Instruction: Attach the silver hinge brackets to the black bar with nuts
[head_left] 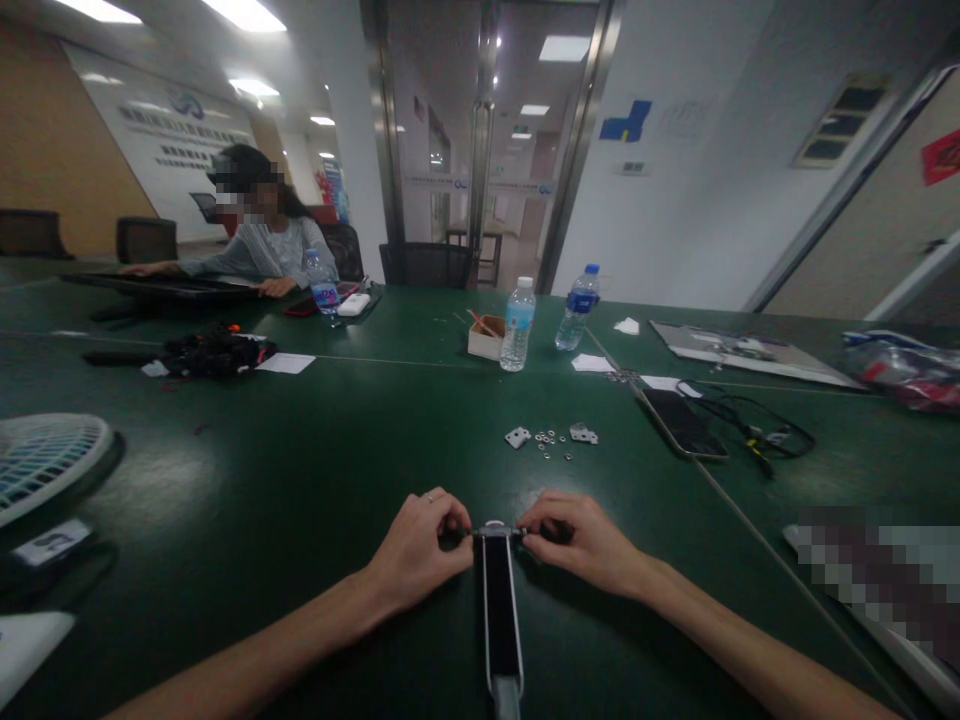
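Note:
A long, narrow device [501, 610] with a black strip in a silver frame lies on the green table, its far end away from me. Across that far end runs a dark crosspiece [493, 532]. My left hand [420, 545] is closed in a pinch at the crosspiece's left end. On the opposite side my right hand [581, 545] pinches its right end, where a small shiny piece shows at the fingertips. Both thumbs and index fingers partly cover what they grip. Beyond the hands lie several small metal rings [551, 438], between a left metal plate [517, 438] and a right metal plate [583, 434].
Farther back stand a small box [486, 338], a clear bottle [517, 325] and a blue-capped bottle [577, 308]. A phone [682, 422] and black cables [772, 430] are at right. A fan [52, 460] lies left. Another person [277, 240] sits across the table.

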